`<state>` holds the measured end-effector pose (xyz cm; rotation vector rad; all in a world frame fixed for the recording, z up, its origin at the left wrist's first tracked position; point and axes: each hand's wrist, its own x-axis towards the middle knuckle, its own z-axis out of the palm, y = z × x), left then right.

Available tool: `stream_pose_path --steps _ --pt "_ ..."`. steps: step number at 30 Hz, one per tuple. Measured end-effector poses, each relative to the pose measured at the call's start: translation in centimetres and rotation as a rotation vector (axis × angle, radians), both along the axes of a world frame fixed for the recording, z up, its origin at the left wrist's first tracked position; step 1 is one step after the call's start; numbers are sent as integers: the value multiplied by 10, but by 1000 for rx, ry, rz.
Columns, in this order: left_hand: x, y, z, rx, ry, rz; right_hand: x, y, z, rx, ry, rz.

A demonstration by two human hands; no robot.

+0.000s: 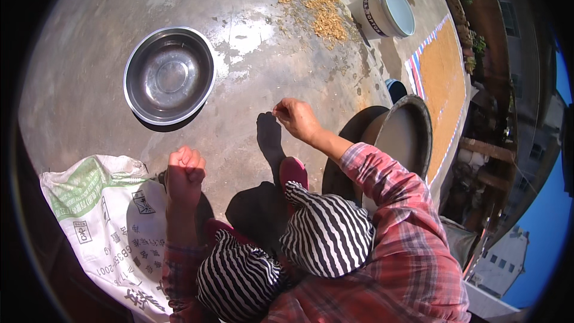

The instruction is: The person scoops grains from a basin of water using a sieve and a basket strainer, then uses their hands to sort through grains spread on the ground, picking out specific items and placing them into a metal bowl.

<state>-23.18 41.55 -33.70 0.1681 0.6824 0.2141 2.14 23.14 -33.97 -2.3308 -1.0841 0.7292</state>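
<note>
My left hand (184, 171) is curled into a fist beside a white woven sack (96, 224) with green and black print. My right hand (295, 119) reaches over the concrete floor, thumb and fingertips pinched together; nothing shows between them. Forward of my left hand lies a round stainless-steel basin (172, 74), its shiny bottom visible. To the right of my legs stands a large round tub (410, 137) with a grey-brown inside, partly covered by my right sleeve. Whether anything small is inside either hand is hidden.
Loose yellow-brown husks (325, 11) lie scattered on the wet-patched concrete floor (224, 152). A white bucket (374, 15) stands beyond them, a small blue container (395, 89) behind the tub. Farther right, orange-brown grain-like material (441, 72) covers a striped sheet. My shoes (293, 172) are close by.
</note>
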Motion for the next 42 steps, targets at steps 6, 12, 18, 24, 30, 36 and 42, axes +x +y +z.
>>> stream_pose_path --steps 6,12,18,24,30,36,42 --pt "37 19 44 246 159 -290 62 -46 -84 98 -8 -537" --pt "113 13 63 225 402 -662 114 -47 -96 105 -76 -766" --pt "185 -33 -1 191 231 -550 128 -28 -78 -75 -158 -575" --pt "224 -89 -51 95 192 -296 114 -25 -65 -7 -157 -484" --pt "230 -84 -81 -34 200 -195 53 6 -13 307 191 -257" --pt "247 -66 -89 7 213 -134 118 20 -65 256 19 -579" --pt "264 -64 -88 45 135 -196 137 30 -83 33 -239 -397"
